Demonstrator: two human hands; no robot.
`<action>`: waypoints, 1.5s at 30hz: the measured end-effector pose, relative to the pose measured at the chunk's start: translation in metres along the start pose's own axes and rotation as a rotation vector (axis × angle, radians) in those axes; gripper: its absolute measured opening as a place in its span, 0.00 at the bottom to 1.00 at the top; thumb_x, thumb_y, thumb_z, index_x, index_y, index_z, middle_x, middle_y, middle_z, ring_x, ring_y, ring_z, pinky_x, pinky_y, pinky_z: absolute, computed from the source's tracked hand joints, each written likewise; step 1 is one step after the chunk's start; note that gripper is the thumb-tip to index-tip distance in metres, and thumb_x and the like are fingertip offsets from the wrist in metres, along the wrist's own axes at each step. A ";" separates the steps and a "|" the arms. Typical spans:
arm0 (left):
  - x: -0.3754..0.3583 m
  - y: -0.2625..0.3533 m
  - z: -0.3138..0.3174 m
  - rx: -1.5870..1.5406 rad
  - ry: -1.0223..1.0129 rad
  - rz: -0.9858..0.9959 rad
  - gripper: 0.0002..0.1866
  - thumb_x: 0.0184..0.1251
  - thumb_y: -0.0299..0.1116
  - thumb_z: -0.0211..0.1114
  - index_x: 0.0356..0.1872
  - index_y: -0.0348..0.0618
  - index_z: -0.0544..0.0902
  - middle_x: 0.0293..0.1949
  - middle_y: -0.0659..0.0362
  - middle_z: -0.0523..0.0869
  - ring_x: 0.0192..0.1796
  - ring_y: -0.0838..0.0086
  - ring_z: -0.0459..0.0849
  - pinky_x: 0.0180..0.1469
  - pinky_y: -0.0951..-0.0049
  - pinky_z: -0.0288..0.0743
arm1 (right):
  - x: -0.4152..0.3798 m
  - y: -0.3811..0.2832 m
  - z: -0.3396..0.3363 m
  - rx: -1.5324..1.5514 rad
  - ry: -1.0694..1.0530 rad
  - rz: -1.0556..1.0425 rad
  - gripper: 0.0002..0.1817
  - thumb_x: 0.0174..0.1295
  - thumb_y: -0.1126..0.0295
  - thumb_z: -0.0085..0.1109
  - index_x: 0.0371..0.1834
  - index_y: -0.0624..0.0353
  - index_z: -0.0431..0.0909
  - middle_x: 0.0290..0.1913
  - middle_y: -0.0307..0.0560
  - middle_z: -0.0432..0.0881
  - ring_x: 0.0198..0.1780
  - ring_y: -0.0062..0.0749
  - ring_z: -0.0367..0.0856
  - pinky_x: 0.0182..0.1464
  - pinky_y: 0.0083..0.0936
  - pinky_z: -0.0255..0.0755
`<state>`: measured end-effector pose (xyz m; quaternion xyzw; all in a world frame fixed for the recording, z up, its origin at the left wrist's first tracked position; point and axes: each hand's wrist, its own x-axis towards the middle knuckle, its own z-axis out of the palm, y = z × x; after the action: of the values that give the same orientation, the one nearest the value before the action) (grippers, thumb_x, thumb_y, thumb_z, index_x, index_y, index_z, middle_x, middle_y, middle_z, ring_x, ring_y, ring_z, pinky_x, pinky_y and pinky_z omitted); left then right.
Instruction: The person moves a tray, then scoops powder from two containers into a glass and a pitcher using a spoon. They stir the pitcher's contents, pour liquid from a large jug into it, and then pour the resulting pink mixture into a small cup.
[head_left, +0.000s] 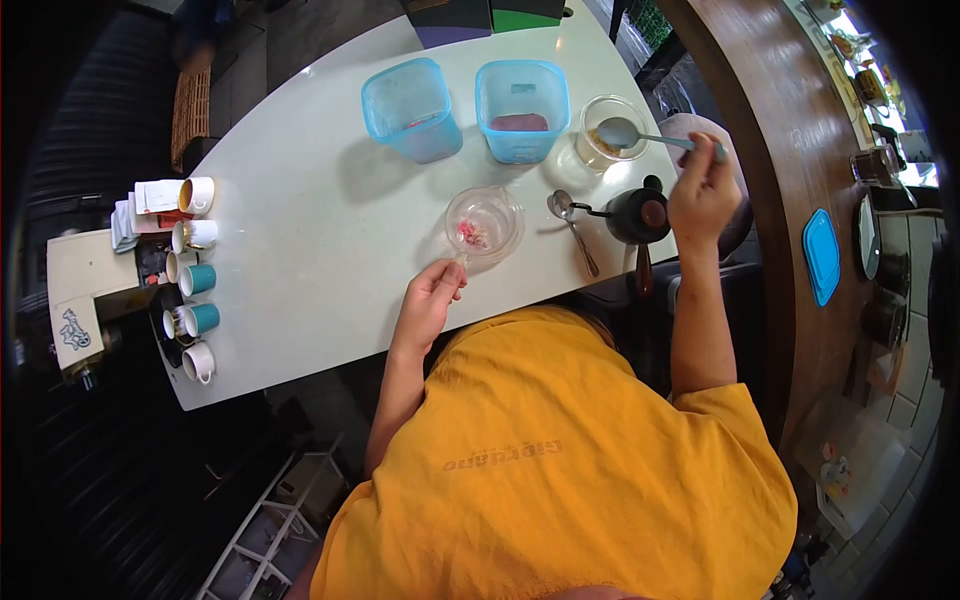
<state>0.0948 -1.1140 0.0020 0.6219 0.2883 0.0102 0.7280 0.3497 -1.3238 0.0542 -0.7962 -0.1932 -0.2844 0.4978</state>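
My left hand [430, 300] pinches the handle of a clear glass cup [485, 222], which has pink and pale bits at its bottom. In my right hand [703, 195] is a spoon [660, 141] with a blue-green handle; its bowl is over a round clear tub [600, 155] with something yellowish-brown inside. Below that tub, a metal spoon [582, 245] lies on the white table [330, 260], beside a dark pot [638, 216] with a brown handle.
Two blue plastic containers [408, 110] [522, 110] stand at the far side, the right one holding purplish powder. Cups [198, 362] line the left edge. A blue lid [822, 257] lies on the wooden counter [770, 130] to the right.
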 end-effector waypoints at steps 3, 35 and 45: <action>-0.003 -0.001 -0.002 0.008 0.022 0.003 0.15 0.73 0.43 0.53 0.32 0.42 0.77 0.29 0.66 0.77 0.32 0.84 0.71 0.37 0.82 0.65 | -0.001 0.014 0.013 -0.080 -0.070 -0.028 0.07 0.66 0.72 0.52 0.36 0.63 0.79 0.26 0.51 0.80 0.26 0.36 0.81 0.29 0.26 0.72; 0.002 -0.003 0.005 0.002 -0.017 -0.024 0.15 0.73 0.43 0.53 0.31 0.42 0.77 0.29 0.65 0.76 0.31 0.83 0.71 0.36 0.82 0.66 | 0.009 0.016 -0.013 0.111 0.196 0.266 0.14 0.69 0.64 0.49 0.33 0.63 0.79 0.20 0.39 0.79 0.24 0.17 0.77 0.29 0.17 0.69; 0.009 -0.004 0.006 -0.004 -0.061 -0.034 0.15 0.72 0.43 0.55 0.31 0.42 0.77 0.28 0.66 0.76 0.31 0.83 0.69 0.36 0.82 0.65 | -0.005 0.011 0.020 -0.139 -0.086 -0.028 0.07 0.63 0.70 0.55 0.31 0.61 0.77 0.23 0.51 0.78 0.24 0.45 0.77 0.28 0.35 0.69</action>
<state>0.1034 -1.1173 -0.0047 0.6155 0.2764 -0.0206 0.7378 0.3570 -1.3105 0.0367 -0.8376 -0.2052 -0.2693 0.4287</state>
